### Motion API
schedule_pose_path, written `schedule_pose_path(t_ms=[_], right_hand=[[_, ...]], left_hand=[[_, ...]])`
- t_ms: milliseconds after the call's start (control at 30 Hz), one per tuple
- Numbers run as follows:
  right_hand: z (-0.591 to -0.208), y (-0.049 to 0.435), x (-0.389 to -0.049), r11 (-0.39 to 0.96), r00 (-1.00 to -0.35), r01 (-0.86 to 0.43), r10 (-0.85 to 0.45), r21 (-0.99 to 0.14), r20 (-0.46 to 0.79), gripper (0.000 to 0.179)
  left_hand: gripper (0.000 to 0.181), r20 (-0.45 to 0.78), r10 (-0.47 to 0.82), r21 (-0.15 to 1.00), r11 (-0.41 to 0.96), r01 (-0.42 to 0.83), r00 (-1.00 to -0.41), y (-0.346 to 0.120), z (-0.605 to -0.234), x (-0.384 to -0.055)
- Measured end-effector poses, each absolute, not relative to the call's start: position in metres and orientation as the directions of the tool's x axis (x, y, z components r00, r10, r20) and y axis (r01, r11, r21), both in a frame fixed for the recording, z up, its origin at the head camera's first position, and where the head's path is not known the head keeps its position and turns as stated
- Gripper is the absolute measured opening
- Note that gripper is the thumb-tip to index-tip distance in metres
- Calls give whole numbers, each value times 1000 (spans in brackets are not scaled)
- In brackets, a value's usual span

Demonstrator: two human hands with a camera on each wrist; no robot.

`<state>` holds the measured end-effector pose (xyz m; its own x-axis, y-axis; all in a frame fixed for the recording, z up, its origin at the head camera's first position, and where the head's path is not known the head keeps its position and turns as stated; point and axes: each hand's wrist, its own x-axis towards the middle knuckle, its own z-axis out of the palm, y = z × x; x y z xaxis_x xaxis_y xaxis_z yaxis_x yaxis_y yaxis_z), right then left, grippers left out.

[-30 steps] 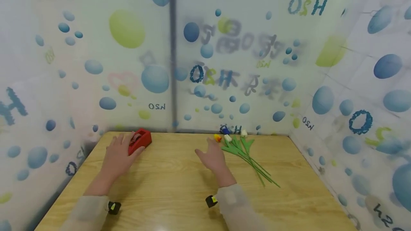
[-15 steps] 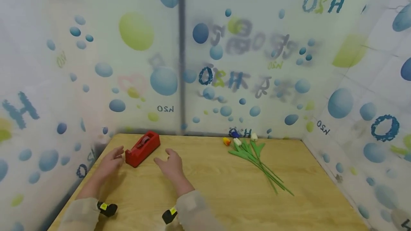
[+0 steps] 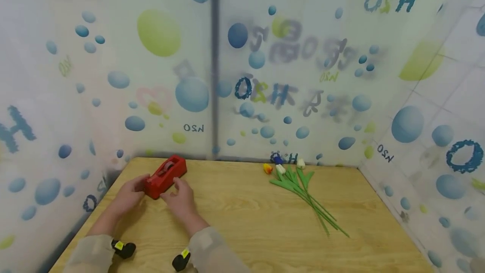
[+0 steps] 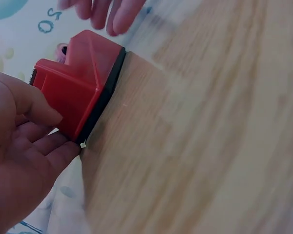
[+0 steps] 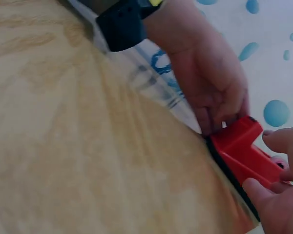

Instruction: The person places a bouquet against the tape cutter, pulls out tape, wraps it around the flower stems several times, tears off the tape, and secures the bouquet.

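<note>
A red tape dispenser (image 3: 165,177) with a roll of tape in it lies slantwise at the table's back left. My left hand (image 3: 130,195) is at its near end. In the left wrist view the thumb (image 4: 44,111) bends against the red end, and the other fingers lie at its lower edge. My right hand (image 3: 183,202) is beside the dispenser's right side, fingers spread. In the left wrist view its fingertips (image 4: 122,22) hang apart from the dispenser; the right wrist view shows the thumb (image 5: 256,191) close to the side, contact unclear.
Artificial tulips (image 3: 303,193) with green stems, in orange, white and blue, lie on the right of the wooden table (image 3: 257,231). Patterned curtain-like walls (image 3: 246,75) stand close behind and at both sides. A dark wrist camera (image 3: 181,260) sits on my right wrist.
My left hand has moved off the dispenser's top to its near end. My right hand has come left from beside the tulips to the dispenser's right side. The view has shifted slightly.
</note>
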<state>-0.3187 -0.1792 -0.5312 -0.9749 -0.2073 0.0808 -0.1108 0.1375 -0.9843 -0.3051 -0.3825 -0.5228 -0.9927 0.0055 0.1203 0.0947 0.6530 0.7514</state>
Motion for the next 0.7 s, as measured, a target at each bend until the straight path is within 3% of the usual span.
schedule_pose_path(t_ms=[367,700], right_hand=[[-531,-184,-315,275,-964,-176,-241,-945,110,57],[-535,-180,-317,270,-979,-142,-183,-952,94,53]], left_hand=[[47,171,13,740,658,137,-985,-377,-521,-308],[55,86,-3,769,636,65,-996,-375,-523,-307]])
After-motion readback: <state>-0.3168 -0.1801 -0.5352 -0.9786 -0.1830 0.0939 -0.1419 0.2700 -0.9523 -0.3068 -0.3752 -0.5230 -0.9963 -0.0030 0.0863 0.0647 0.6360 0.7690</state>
